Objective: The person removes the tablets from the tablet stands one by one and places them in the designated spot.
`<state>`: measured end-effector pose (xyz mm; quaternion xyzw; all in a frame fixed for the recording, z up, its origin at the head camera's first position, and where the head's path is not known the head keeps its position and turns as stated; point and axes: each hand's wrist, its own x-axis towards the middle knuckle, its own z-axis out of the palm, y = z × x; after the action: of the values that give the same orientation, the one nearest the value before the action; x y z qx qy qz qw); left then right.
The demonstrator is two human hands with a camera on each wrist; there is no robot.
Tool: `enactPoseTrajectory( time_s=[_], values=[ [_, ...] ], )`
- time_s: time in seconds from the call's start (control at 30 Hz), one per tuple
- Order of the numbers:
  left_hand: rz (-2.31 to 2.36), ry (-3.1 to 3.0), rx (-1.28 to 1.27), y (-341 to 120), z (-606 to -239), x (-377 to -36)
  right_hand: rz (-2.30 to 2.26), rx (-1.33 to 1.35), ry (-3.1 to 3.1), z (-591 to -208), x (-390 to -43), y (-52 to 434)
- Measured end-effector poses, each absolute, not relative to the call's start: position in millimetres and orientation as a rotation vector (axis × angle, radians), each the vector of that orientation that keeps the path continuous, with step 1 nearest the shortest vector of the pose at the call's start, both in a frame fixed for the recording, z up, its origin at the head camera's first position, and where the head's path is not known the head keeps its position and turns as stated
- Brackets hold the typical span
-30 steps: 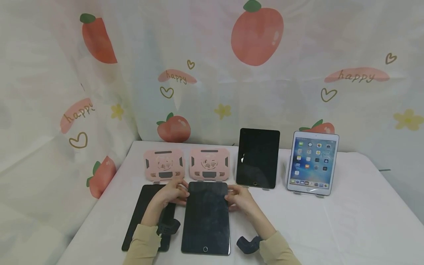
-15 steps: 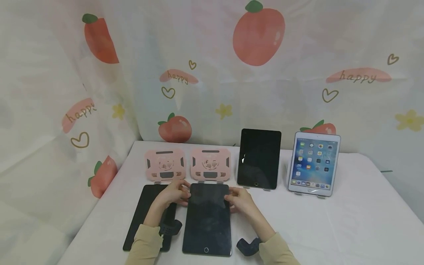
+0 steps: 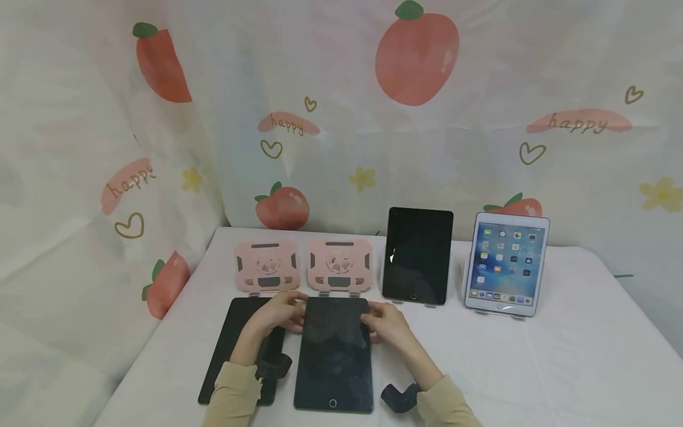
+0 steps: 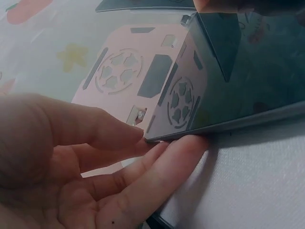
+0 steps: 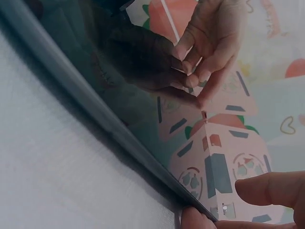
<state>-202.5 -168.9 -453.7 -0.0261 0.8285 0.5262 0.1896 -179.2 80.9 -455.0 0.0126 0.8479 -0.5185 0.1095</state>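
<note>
A black tablet (image 3: 333, 356) is in the middle of the table, screen up, its far end held by both hands. My left hand (image 3: 280, 311) pinches its far left corner; in the left wrist view the thumb is at the edge and other fingers (image 4: 157, 179) lie beneath. My right hand (image 3: 392, 323) holds the far right corner, with a fingertip (image 5: 194, 219) under the edge in the right wrist view. The thumb there looks apart from the glass. Just beyond the tablet stands a pink stand (image 3: 340, 267). The screen mirrors the stand and a hand.
A second black tablet (image 3: 221, 356) lies flat at left, partly under my left arm. Another pink stand (image 3: 267, 267) stands behind it. At back right, a black tablet (image 3: 418, 255) and a white tablet (image 3: 507, 264) with a lit screen lean on stands. Printed cloth hangs behind.
The far end of the held tablet has come slightly lower and nearer, and both hands keep their hold on it. The view has shifted a little. The stands and other tablets have stayed put.
</note>
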Motion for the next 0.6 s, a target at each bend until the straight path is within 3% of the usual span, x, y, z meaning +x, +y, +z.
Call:
enactPoseTrajectory(
  time_s=[0.6],
  values=[
    [1.563, 2.431, 0.008, -163, -459, -207, -1.587, 0.045, 2.460, -455, -185, 91]
  ],
)
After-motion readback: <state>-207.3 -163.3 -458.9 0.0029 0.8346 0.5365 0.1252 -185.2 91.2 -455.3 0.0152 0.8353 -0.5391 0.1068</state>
